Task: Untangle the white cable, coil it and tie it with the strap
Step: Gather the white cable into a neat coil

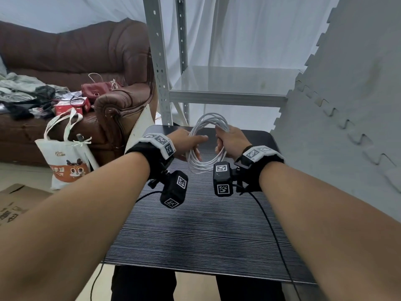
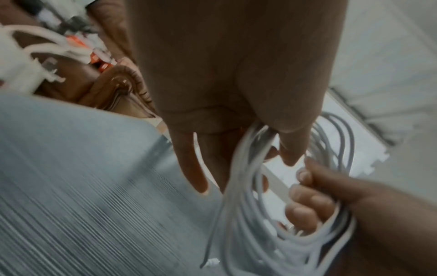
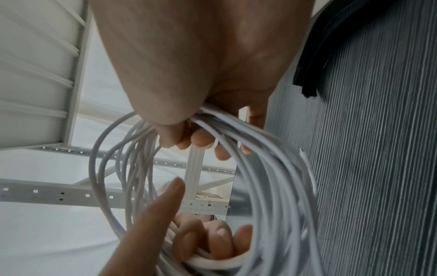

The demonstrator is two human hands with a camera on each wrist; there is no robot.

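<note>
The white cable (image 1: 206,146) is wound into a loose coil of several loops, held upright above the far end of the black table (image 1: 206,231). My left hand (image 1: 188,146) grips the coil's left side with curled fingers (image 3: 210,239), index finger (image 3: 165,199) pointing out straight. My right hand (image 1: 230,137) clasps the coil's right side, fingers curled round the bundle (image 3: 279,177). In the left wrist view the loops (image 2: 243,214) run from my left hand (image 2: 212,115) to my right hand (image 2: 331,201), and a loose end (image 2: 210,263) dangles. I cannot pick out the strap.
A brown sofa (image 1: 65,53) with clutter and a white tote bag (image 1: 67,161) stand on the left. A grey metal shelf (image 1: 165,61) rises behind the table, and a grey foam mat (image 1: 347,94) leans on the right. Black camera leads (image 1: 267,216) trail over the tabletop.
</note>
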